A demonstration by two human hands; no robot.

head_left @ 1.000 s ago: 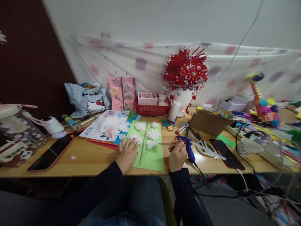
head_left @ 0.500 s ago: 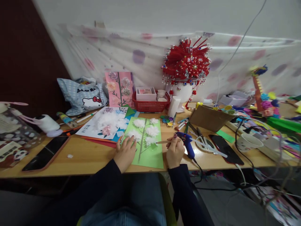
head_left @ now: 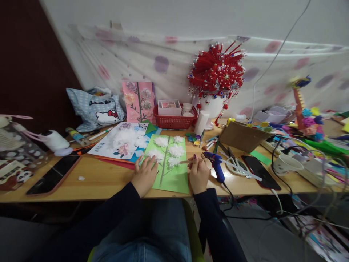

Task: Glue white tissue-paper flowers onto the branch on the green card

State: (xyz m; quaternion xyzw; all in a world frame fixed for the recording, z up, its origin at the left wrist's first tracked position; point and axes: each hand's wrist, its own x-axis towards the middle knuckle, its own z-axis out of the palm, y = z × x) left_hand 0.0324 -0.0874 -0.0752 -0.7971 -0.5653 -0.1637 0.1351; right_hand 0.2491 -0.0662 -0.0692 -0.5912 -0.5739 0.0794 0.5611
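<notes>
A green sheet of paper (head_left: 177,180) lies in front of me, with a dark branch (head_left: 164,165) drawn up its middle and several fluffy white flowers (head_left: 176,150) along it. My left hand (head_left: 145,174) rests with spread fingers on the sheet's left edge. Between the fingers of my right hand (head_left: 199,174) is a thin wooden stick (head_left: 184,162). Its tip reaches the lower right white flower (head_left: 173,162); whether it touches the petals or the paper is hard to tell. A blue glue gun (head_left: 217,166) lies just right of that hand.
Left of the sheet are a white flower picture (head_left: 109,145) on coloured papers and a phone (head_left: 53,176). Behind stand a red basket (head_left: 174,123) and a red beaded headdress (head_left: 218,72). Scissors (head_left: 237,166), a second phone (head_left: 261,173), a paper cup (head_left: 287,164) and cables crowd the right.
My right hand has moved slightly left, bringing the stick further onto the lower right flower. My left hand stays on the sheet's edge. The whole view has shifted a little.
</notes>
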